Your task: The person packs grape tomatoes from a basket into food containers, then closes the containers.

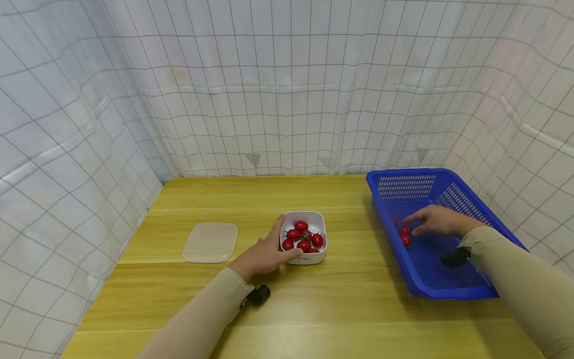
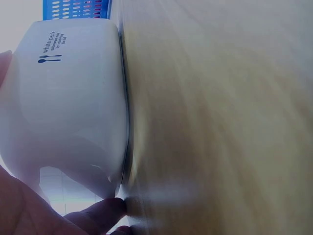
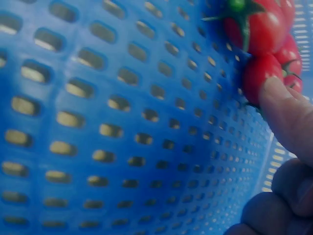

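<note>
L hand (image 1: 264, 255) cups the white bowl (image 1: 306, 255) of tomatoes at table ctr, while R hand (image 1: 437, 221), fingers loosely out w/ nothing gripped, touches the cherry tomatoes (image 1: 405, 234) at its 9 o'clock inside the blue basket (image 1: 489, 214), far nearer R than L.

A staged recording booth: grid-patterned curtains (image 1: 287, 89) enclose 1 wooden table (image 1: 341, 309).

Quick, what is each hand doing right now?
Left hand: holds the side of the white bowl of cherry tomatoes.
Right hand: inside the blue basket, a fingertip touching a cherry tomato; no grip visible.
</note>
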The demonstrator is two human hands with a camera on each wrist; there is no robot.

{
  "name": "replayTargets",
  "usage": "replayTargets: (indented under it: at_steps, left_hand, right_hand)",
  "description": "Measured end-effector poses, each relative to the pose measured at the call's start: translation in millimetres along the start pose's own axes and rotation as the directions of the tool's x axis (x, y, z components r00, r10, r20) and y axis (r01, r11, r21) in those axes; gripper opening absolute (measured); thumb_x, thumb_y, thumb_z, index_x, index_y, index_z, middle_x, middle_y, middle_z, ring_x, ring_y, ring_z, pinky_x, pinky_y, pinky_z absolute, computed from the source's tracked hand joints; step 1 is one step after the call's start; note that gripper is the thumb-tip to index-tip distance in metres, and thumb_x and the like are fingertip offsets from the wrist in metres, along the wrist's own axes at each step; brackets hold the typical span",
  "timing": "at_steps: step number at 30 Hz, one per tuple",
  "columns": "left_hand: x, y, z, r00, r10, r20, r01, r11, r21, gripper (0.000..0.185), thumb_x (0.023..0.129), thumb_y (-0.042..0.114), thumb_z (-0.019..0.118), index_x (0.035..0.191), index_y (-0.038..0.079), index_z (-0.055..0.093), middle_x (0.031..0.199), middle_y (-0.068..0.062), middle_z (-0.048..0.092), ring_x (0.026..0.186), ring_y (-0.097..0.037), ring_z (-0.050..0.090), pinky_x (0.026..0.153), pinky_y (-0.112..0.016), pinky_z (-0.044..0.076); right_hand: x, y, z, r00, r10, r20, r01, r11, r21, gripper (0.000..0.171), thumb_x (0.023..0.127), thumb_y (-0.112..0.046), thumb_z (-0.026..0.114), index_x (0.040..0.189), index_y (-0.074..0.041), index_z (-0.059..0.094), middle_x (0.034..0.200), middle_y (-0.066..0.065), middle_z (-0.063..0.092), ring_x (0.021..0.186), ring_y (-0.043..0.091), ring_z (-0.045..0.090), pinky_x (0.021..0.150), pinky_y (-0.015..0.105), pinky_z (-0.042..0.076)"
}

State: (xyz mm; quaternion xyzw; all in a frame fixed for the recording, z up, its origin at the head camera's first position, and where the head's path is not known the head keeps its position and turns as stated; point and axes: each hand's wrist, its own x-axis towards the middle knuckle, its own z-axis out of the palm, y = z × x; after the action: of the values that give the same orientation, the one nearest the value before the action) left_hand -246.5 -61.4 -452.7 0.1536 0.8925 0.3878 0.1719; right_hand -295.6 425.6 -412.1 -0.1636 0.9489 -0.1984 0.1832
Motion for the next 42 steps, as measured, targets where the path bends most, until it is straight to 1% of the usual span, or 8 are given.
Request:
replayTargets:
  at_steps: [3,6,9,12,17,23,32,42]
  left_hand:
    - [0.1,-0.3,-0.6,1.0,-0.006,0.002,0.006,1.0,0.004,0.111,0.095,0.058,0.069,0.171,0.024,-0.006,0.173,-0.016,0.026,0.143,-0.053,0.049,0.131,-0.066,0.004]
    - [0.0,-0.2,-1.1,1.0,-0.013,0.001,0.013,1.0,0.002,0.111,0.095,0.058,0.069,0.171,0.024,-0.005,0.174,-0.016,0.025,0.146,-0.057,0.042,0.13,-0.068,0.006]
    - [-0.4,0.4,-1.5,1.0,-0.021,0.003,0.021,1.0,0.002,0.111,0.095,0.059,0.068,0.171,0.025,-0.005,0.174,-0.015,0.024,0.149,-0.06,0.035,0.13,-0.068,0.006]
    - [-0.3,0.5,-1.7,1.0,-0.023,0.002,0.023,1.0,0.002,0.111,0.095,0.059,0.068,0.171,0.025,-0.005,0.174,-0.016,0.024,0.149,-0.061,0.034,0.129,-0.069,0.007]
    - [0.9,0.2,-1.8,1.0,-0.022,-0.003,0.022,1.0,0.001,0.111,0.095,0.059,0.069,0.171,0.025,-0.005,0.173,-0.015,0.027,0.148,-0.057,0.039,0.13,-0.067,0.005]
    - [1.8,-0.9,-1.7,1.0,-0.018,-0.003,0.018,1.0,0.005,0.111,0.094,0.059,0.069,0.171,0.025,-0.005,0.173,-0.016,0.028,0.147,-0.056,0.042,0.13,-0.067,0.005]
    - [-0.2,-1.0,-2.1,0.999,-0.032,0.008,0.032,0.999,0.004,0.111,0.094,0.06,0.068,0.171,0.025,-0.005,0.176,-0.014,0.021,0.154,-0.063,0.019,0.128,-0.071,0.008]
    - [-1.7,0.1,-1.7,0.999,-0.051,0.003,0.051,0.999,-0.001,0.112,0.093,0.062,0.069,0.171,0.027,-0.003,0.174,-0.014,0.025,0.155,-0.06,0.02,0.128,-0.07,0.012]
  right_hand:
    - [3.0,1.7,1.3,1.0,-0.027,-0.01,0.026,0.999,-0.033,0.041,0.092,-0.022,0.08,0.127,-0.002,0.075,0.128,0.03,0.07,0.122,0.048,0.066,0.098,0.062,0.055]
    - [5.1,1.4,2.4,0.999,-0.043,-0.018,0.042,0.998,-0.053,0.038,0.092,-0.022,0.079,0.125,-0.003,0.076,0.125,0.026,0.073,0.117,0.043,0.069,0.095,0.058,0.058]
    - [6.8,1.6,3.2,0.998,-0.06,-0.022,0.058,0.995,-0.078,0.036,0.093,-0.021,0.078,0.124,-0.002,0.077,0.124,0.026,0.074,0.117,0.044,0.069,0.095,0.058,0.057]
    - [7.5,1.0,3.6,0.999,-0.044,-0.015,0.043,0.997,-0.066,0.04,0.093,-0.022,0.078,0.127,-0.002,0.075,0.128,0.028,0.071,0.122,0.048,0.066,0.101,0.062,0.054]
    - [7.0,-2.5,2.7,1.0,-0.006,0.006,0.006,1.0,-0.016,0.045,0.093,-0.025,0.079,0.133,-0.006,0.073,0.134,0.029,0.068,0.13,0.05,0.061,0.105,0.067,0.05]
    - [7.8,-3.0,3.1,1.0,-0.016,0.006,0.016,0.999,-0.028,0.038,0.092,-0.025,0.08,0.125,-0.006,0.077,0.126,0.023,0.074,0.12,0.042,0.068,0.099,0.062,0.054]
    - [7.9,6.8,5.7,0.999,-0.035,-0.011,0.033,0.994,-0.105,0.036,0.095,-0.023,0.076,0.124,-0.001,0.075,0.124,0.024,0.074,0.119,0.045,0.068,0.1,0.063,0.053]
    - [5.7,7.1,7.0,1.0,-0.002,0.026,0.005,0.995,-0.097,0.037,0.098,-0.023,0.073,0.128,-0.001,0.073,0.126,0.025,0.073,0.122,0.047,0.067,0.102,0.065,0.051]
